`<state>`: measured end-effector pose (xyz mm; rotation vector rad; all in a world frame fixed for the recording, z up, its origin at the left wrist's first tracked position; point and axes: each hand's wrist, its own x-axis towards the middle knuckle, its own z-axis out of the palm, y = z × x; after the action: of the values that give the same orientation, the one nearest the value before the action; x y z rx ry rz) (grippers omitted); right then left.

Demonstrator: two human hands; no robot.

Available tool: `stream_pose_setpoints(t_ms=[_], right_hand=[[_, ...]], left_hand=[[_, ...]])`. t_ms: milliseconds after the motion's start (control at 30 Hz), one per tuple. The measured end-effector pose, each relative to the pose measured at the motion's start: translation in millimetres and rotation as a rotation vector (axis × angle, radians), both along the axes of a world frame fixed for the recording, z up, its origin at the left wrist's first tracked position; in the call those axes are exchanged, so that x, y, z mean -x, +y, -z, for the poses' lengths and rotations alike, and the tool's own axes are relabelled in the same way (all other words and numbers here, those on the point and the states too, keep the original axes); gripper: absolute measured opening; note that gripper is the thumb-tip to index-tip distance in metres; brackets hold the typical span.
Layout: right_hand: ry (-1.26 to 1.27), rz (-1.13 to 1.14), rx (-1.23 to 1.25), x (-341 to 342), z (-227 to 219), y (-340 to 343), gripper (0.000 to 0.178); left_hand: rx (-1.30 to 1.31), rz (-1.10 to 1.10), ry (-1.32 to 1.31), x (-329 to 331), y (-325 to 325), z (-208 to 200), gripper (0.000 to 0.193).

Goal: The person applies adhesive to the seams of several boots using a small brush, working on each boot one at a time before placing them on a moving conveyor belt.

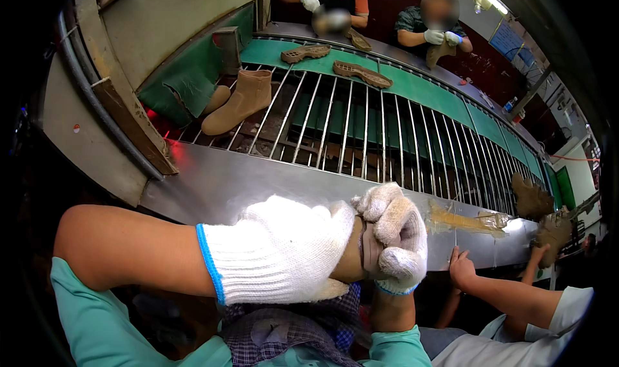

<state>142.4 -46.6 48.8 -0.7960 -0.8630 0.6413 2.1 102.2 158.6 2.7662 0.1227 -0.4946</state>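
Observation:
In white knit gloves, both my hands close round a tan boot [350, 258] in front of my body, at the near edge of the metal ledge. My left hand [284, 247] wraps the boot from the left, its back toward me and its fingertips mostly hidden. On the other side, my right hand [398, 235] curls its fingers over the brown sole [371, 251]. Much of the boot is covered by the gloves. Beyond them, another tan boot [240, 102] stands upright on the rack of metal rods [348, 135].
Two brown soles [362, 73] [305, 53] lie on the green belt [412, 86] across the rods. A panelled housing [187, 25] with a green flap rises at left. Two gloved people work opposite. A bare-handed person's arm [503, 293] reaches in at right, near more brown footwear [532, 198].

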Motion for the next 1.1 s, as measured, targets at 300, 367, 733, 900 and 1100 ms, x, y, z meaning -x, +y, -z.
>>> stream_pose_setpoints(t_ms=[300, 367, 733, 900, 1100], right_hand=[[0.129, 0.016, -0.157, 9.9, 7.4, -14.2, 0.032], [0.132, 0.021, -0.13, 2.3, 5.6, -19.5, 0.032], [-0.292, 0.166, 0.145, -20.1, -12.6, -37.9, 0.021], [-0.698, 0.218, 0.359, -30.1, -42.9, -34.7, 0.013], [-1.374, 0.649, 0.267, -23.0, -50.3, 20.4, 0.027]], left_hand=[[-0.003, 0.141, 0.079, -11.3, -13.1, -4.2, 0.095], [0.022, 0.193, 0.051, -18.7, -14.9, -1.5, 0.093], [-0.026, 0.37, 0.025, -52.4, -2.8, -10.4, 0.071], [-0.105, 0.31, 0.111, -65.3, 11.3, -28.2, 0.076], [-0.025, -0.06, -0.025, -60.2, 43.6, -23.8, 0.097]])
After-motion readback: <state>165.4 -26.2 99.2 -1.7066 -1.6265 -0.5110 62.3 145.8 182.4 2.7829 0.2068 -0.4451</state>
